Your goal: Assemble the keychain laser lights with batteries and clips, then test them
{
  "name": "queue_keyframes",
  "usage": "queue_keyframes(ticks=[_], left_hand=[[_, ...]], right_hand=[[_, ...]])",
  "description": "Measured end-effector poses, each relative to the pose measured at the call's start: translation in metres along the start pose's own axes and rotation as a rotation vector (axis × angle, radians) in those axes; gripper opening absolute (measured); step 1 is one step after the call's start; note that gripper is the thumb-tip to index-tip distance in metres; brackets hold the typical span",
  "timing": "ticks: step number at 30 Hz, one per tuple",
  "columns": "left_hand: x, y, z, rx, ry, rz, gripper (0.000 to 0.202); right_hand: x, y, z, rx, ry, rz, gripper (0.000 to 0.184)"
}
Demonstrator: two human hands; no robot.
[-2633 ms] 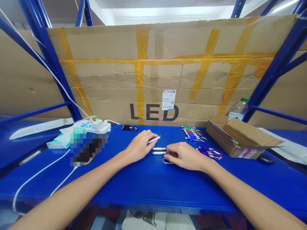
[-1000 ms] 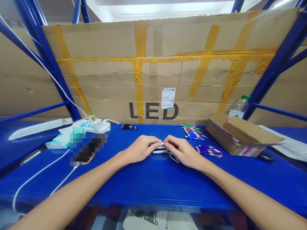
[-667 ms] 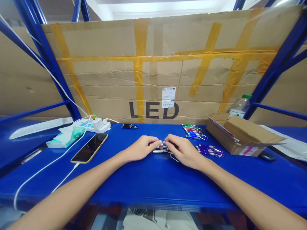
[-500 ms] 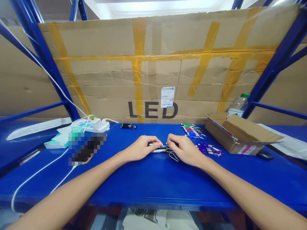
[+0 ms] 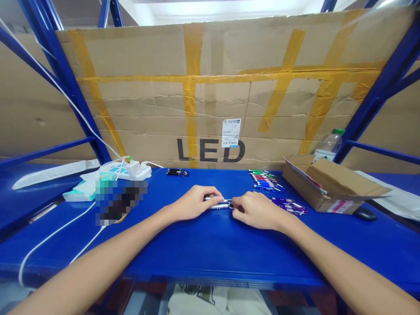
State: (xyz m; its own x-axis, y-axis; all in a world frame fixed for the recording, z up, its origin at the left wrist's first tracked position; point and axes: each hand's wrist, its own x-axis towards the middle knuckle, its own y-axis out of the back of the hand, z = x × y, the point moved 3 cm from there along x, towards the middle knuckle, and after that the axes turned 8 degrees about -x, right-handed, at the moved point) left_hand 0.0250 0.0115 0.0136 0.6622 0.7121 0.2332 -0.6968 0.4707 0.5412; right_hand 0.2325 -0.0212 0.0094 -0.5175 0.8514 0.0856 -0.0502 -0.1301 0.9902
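Observation:
In the middle of the blue table, my left hand (image 5: 197,204) is closed around the barrels of silver pen-shaped keychains (image 5: 219,206). My right hand (image 5: 257,211) has its fingers pinched at their right ends, where the metal clips are; the clips are mostly hidden by the fingers. Just right of that hand lie several purple pen-shaped keychains (image 5: 288,204). Behind them is a row of green, red and blue pen-shaped keychains (image 5: 265,180). A few black ones (image 5: 177,173) rest near the table's back edge, to the left.
An open cardboard box (image 5: 323,192) stands at the right, with a dark computer mouse (image 5: 365,213) beside it. On the left are a white power strip (image 5: 140,172), a tissue pack (image 5: 78,190), cables and a blurred-out phone (image 5: 123,203). A large carton (image 5: 157,109) walls off the back.
My right hand has turned palm-down over the clip ends, and the clip loop that hung below it is now covered. My left hand keeps its hold. The view has shifted slightly.

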Motion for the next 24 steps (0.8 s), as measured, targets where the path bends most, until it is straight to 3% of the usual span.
queue_keyframes(ticks=[8,16,24], left_hand=[[-0.0014,0.0005,-0.0017,0.058,0.000,-0.032,0.029],[-0.0022,-0.0012,-0.0035,0.144,-0.050,-0.126,0.027],[-0.0044,-0.0028,0.0023,0.198,-0.101,-0.188,0.023]], right_hand=[[0.0005,0.0023,0.0010,0.070,-0.011,0.045,0.027],[0.0028,0.0094,0.0094,0.181,-0.268,0.257,0.034],[0.0037,0.0049,0.0076,0.198,-0.303,0.225,0.034]])
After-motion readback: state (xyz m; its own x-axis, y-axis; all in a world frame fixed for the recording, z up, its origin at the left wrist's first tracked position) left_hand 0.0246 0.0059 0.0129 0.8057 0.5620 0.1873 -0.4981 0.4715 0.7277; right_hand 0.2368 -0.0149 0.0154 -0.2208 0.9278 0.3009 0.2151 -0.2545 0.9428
